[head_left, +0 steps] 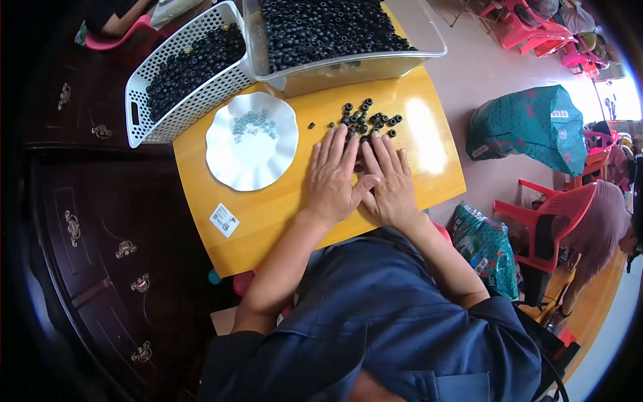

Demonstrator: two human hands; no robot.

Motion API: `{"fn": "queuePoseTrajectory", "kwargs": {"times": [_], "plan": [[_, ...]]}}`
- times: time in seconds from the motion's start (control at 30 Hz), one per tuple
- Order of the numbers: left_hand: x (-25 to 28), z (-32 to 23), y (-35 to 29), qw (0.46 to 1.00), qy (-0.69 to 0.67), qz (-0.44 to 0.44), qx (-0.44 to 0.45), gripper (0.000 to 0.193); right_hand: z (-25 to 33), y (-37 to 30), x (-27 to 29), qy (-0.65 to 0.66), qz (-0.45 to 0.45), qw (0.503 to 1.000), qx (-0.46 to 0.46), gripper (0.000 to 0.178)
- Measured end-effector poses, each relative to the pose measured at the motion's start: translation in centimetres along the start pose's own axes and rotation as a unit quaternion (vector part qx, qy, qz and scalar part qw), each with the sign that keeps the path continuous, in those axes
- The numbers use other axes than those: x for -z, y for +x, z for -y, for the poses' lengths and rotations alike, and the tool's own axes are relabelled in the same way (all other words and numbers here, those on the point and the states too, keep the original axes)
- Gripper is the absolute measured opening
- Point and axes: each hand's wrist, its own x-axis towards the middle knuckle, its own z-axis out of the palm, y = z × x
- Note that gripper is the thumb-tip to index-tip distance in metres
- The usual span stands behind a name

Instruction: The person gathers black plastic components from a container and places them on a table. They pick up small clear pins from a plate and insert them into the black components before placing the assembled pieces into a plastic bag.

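Note:
My left hand (333,175) and my right hand (390,184) lie side by side on the yellow table (295,224), palms down, fingers stretched out and thumbs crossing. Under and just beyond my fingertips is a loose cluster of small black ring-shaped parts (375,120). Some of them are partly hidden by the fingers. To the left of my left hand stands a white plate with a wavy rim (224,161). A heap of small clear, pale pieces (254,124) lies on it; their exact kind is too small to tell.
At the table's far side stand a white perforated basket (194,97) and a clear plastic bin (348,61), both full of black parts. A printed white label (224,220) lies near the left edge. Teal bags (526,127), red chairs (559,214) and another person (599,221) are to the right; dark drawers (94,248) left.

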Motion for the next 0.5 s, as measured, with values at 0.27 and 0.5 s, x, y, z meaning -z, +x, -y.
{"fn": "queuePoseTrajectory", "kwargs": {"times": [0.27, 0.5], "plan": [[0.3, -0.8, 0.4, 0.996, 0.089, 0.01, -0.015, 0.097, -3.6, -1.1, 0.5, 0.043, -0.025, 0.999, 0.001, 0.082], [0.0, -1.1, 0.5, 0.991, 0.127, 0.009, -0.035, 0.096, -3.9, -1.6, 0.3, 0.052, -0.033, 0.998, -0.008, 0.073]]}}
